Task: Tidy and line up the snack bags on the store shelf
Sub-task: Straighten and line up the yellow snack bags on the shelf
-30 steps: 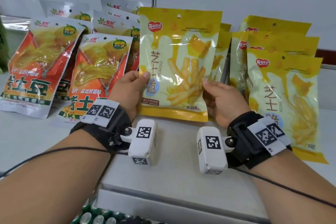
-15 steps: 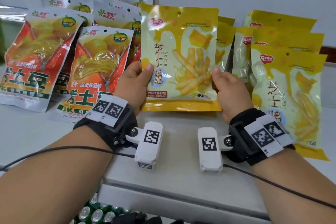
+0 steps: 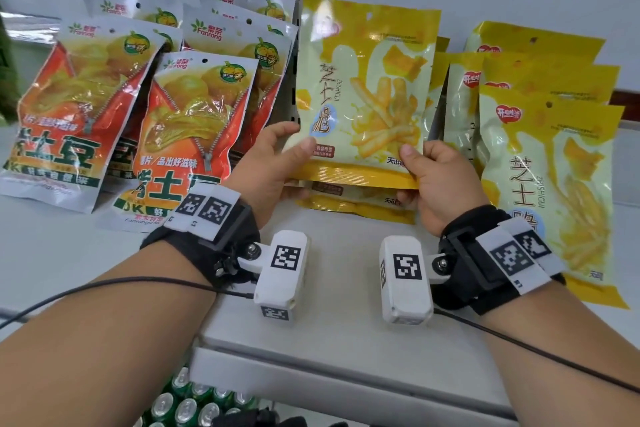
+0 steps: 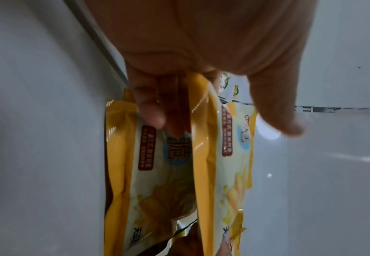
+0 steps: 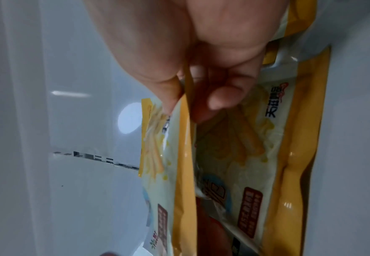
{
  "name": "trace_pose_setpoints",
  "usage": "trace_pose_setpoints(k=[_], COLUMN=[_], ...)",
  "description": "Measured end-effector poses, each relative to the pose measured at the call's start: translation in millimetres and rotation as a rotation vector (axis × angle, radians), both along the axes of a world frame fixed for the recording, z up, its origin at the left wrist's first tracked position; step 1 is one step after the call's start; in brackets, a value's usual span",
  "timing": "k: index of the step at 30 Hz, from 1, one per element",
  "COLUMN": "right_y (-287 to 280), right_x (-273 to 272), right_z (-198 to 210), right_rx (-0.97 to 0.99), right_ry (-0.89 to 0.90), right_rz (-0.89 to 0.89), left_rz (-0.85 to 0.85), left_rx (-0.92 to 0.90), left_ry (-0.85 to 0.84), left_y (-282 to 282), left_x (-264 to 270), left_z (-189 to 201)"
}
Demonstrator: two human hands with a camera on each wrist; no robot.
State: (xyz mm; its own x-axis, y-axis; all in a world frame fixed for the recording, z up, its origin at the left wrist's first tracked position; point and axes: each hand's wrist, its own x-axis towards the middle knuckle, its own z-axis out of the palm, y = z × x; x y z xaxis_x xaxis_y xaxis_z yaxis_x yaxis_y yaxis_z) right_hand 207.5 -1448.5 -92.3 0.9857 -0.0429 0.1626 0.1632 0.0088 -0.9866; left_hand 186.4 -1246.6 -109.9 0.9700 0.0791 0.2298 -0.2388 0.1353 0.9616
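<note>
Two hands are seen in the head view holding one glossy yellow cheese-stick snack bag [image 3: 363,90] upright by its lower corners: the left hand [image 3: 266,166] is closed on the lower left corner, thumb on the front, and the right hand [image 3: 440,184] is closed on the lower right corner in the same way. Compared with a second ago, the bag has been raised off the white metal shelf [image 3: 311,333], so that a second yellow bag lying behind it [image 3: 353,199] is now exposed below its bottom seal. It is judged from this that the front bag is being lifted for resetting in line, and that the hidden one has yet to be straightened. A leaning row of orange-and-silver potato-chip bags [image 3: 194,135] is seen to the left, and a stepped row of matching yellow bags [image 3: 550,177] to the right, both apart from the held bag.

In the left wrist view, the held bag [image 4: 230,155] is seen edge-on, pinched between thumb and fingers [image 4: 151,110], with the rear bag [image 4: 136,173] just behind it and the fingers between the two.

In the right wrist view, the same pinch is shown: the thumb lies on the front of the held bag [image 5: 157,155], while the fingertips [image 5: 221,98] are curled behind it, against the rear bag [image 5: 256,147].
</note>
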Motion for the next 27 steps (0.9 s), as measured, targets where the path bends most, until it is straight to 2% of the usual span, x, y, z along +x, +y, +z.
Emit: trace_pose_setpoints(k=[4,8,13,19,23,27], right_y=[5,8,11,5,4,4], right_x=[-4,-6,-8,-8,-8,-13], right_z=[0,-4,-4,5,10,15], right_rx=[0.060,0.029,0.008,0.178,0.222,0.295], right_ry=[0.006,0.027,-0.032,-0.050,-0.100,-0.160], right_rz=[0.067,0.176,0.149,0.162,0.131,0.140], left_rz=[-0.004,0.009,-0.029,0.053,0.154,0.176], left_rx=[0.009,-0.016,-0.037,-0.016,0.055,0.252], left_ry=[-0.014,-0.044,-0.038,-0.040,-0.135,-0.251], left_y=[1,2,4,0,-5,-19], left_x=[5,5,6,6,3,-6], left_z=[-3,-4,-4,2,19,37])
